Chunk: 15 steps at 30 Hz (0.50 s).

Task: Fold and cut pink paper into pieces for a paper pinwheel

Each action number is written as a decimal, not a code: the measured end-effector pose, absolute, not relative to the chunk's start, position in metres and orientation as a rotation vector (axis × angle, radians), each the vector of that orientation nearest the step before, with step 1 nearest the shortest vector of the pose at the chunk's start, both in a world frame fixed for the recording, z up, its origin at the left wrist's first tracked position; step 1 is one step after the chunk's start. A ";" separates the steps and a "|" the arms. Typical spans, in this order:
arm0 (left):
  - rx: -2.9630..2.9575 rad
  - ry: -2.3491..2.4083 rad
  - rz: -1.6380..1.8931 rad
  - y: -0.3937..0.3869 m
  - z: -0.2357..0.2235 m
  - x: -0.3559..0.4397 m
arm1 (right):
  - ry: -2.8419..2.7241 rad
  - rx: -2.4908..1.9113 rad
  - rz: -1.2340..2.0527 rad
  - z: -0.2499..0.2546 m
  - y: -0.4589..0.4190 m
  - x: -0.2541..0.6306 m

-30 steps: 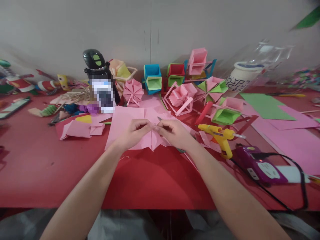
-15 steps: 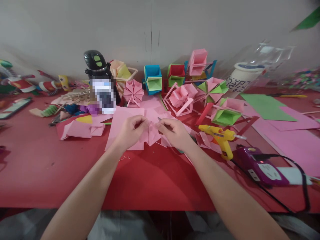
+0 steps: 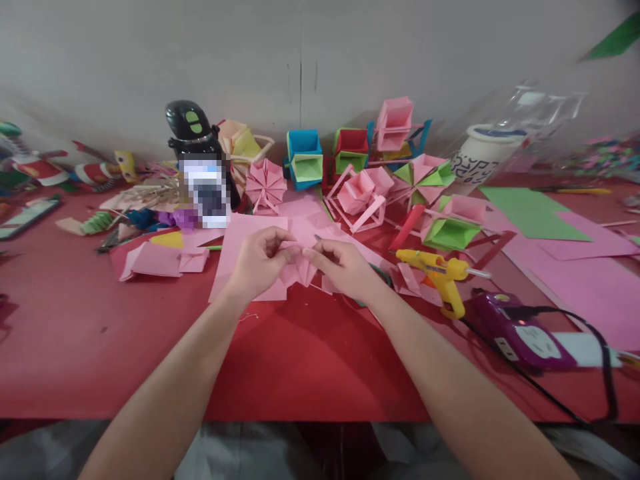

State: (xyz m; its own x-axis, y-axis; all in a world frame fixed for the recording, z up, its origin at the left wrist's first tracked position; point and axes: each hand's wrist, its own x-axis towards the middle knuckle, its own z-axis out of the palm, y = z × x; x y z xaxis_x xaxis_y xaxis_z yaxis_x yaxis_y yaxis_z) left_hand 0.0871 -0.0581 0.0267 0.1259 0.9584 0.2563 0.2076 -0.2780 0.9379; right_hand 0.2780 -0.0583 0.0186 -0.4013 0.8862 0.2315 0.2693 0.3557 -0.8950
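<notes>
- Landmark: yellow glue gun (image 3: 437, 267), lying on the red table (image 3: 320, 360), nozzle pointing left, pale glue stick projecting from its right end.
- Item held: folded pink paper (image 3: 301, 270), left of the glue gun, pleated, its lower edge pointed.
- Left hand (image 3: 261, 260): left of the glue gun, beyond the folded pink paper. Thumb and forefinger closed in a pinch on the paper; remaining fingers curled.
- Right hand (image 3: 345, 267): between the folded pink paper and the glue gun. Thumb and forefinger closed on the paper, tips close to those of the left hand.
- Surface, left of the glue gun: flat pink sheet (image 3: 226, 273), partly beneath the left hand; further left, a phone-like object (image 3: 207, 193), obscured by pixelation, before a black bottle (image 3: 193, 127).
- Surface, behind the glue gun: a pink-and-green paper box (image 3: 453, 233). Behind and to its left: a blue-and-green box (image 3: 306, 160), a red-and-green box (image 3: 351, 150) and a pleated pink wheel (image 3: 267, 185).
- Surface, right of the glue gun: green sheet (image 3: 535, 210) overlapping pink sheets (image 3: 585, 287).
- Surface, nearer the person and right of the glue gun: purple power socket (image 3: 520, 333) with a black cable (image 3: 607, 380).
- Room: plain grey wall (image 3: 380, 53) behind the glue gun, with a thin vertical line. White patterned cup (image 3: 483, 160) stands behind and right of the glue gun, beside clear plastic (image 3: 535, 110), blurred.
</notes>
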 end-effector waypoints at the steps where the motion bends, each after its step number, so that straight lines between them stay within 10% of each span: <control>1: 1.620 1.185 1.262 -0.057 0.025 0.087 | -1.871 -1.003 1.067 0.018 -0.058 0.278; 15: 1.696 1.345 1.018 -0.068 0.036 0.097 | -1.704 -1.049 0.701 0.019 -0.056 0.279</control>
